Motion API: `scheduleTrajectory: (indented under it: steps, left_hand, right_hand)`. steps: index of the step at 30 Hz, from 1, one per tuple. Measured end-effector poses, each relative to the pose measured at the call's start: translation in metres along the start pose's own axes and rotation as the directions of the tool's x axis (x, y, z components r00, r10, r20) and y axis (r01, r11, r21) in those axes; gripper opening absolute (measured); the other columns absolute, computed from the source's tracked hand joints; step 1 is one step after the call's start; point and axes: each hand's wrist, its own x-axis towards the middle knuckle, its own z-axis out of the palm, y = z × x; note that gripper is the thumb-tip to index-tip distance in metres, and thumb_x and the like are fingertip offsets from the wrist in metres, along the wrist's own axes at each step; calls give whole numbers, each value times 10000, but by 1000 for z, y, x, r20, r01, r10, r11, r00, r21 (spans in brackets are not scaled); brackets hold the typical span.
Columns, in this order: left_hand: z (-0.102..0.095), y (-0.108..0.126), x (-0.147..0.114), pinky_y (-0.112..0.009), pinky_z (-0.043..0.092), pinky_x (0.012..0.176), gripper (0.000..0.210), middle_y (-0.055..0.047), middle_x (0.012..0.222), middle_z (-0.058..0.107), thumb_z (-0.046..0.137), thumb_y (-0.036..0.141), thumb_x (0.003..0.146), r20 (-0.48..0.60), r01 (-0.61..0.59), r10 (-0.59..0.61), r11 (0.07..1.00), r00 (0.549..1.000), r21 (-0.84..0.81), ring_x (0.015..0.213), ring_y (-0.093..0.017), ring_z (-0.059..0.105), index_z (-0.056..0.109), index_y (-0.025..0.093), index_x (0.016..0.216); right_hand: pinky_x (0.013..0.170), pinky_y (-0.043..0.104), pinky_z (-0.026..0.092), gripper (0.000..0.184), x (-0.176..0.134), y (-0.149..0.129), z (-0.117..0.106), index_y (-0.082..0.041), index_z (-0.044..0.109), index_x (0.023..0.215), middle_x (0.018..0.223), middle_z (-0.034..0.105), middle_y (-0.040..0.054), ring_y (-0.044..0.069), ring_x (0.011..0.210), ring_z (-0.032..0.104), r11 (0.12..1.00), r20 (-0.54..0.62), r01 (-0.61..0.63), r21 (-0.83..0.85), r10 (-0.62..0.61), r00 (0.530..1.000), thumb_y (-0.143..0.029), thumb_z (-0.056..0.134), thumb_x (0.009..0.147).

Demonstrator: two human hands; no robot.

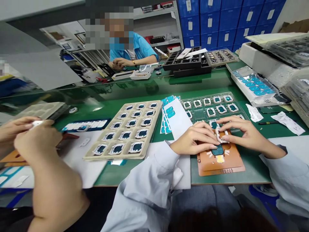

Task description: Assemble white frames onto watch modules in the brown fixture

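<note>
White frame [219, 136], pinched by the right hand's [244, 131] fingers; whether the left hand's [196, 138] grip it too, I can't tell. It looks light, stiff, perhaps brittle, best held by its rim. Beneath: orange plate [233, 161], then green tabletop [258, 169].

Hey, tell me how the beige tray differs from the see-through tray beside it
The beige tray is opaque; the see-through tray lets the green tabletop show. The beige tray stretches lengthwise away from the person, while the see-through tray lies farther back, more to the right. The beige tray is unobstructed by the left hand and right hand, which partly hide the see-through tray. Both hold white-edged parts.
</note>
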Motion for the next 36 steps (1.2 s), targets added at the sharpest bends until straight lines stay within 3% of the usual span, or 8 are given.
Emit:
scheduleTrajectory:
  steps: [4,8,14,22,36]
  left_hand:
    - [-2,1,-2,-386,522,800,152,-52,826,782,679,310,892,-65,-13,16,999,998,44,787,-183,657,769,246,787]
    - [-2,1,-2,-348,506,726,161,-39,754,762,681,257,882,-176,-63,87,988,981,139,707,-158,622,730,220,734]
    - [-2,-2,-2,-299,506,654,259,-29,668,726,641,217,907,-371,26,91,954,924,297,616,-123,598,672,175,654]
    - [-2,-4,-4,-283,514,656,248,-28,676,720,649,204,900,-361,35,104,933,927,358,635,-122,595,656,168,655]
    - [-3,-4,-5,-272,498,655,245,-32,683,718,646,189,902,-328,43,94,922,940,386,631,-117,590,647,156,660]
  right_hand:
    - [958,458,497,234,-1,-1,-6,-281,716,1044,1186,703,40,264,1118,608,998,85,34,-61,-29,996,-422,748,860]
    - [989,473,462,290,-1,-6,-14,-272,683,1085,1282,644,58,281,1181,572,991,75,53,-121,-44,996,-430,750,851]
    - [911,467,488,206,-2,-8,-18,-252,697,999,1090,721,48,279,1066,599,978,91,114,-176,-99,991,-398,746,862]
    - [838,472,492,187,-5,-18,-5,-256,708,1035,1121,735,42,268,983,605,957,116,242,-161,-226,967,-328,752,869]
    - [852,489,495,152,-9,-19,0,-249,740,959,1125,738,44,289,1054,634,949,138,244,-200,-219,966,-389,718,902]
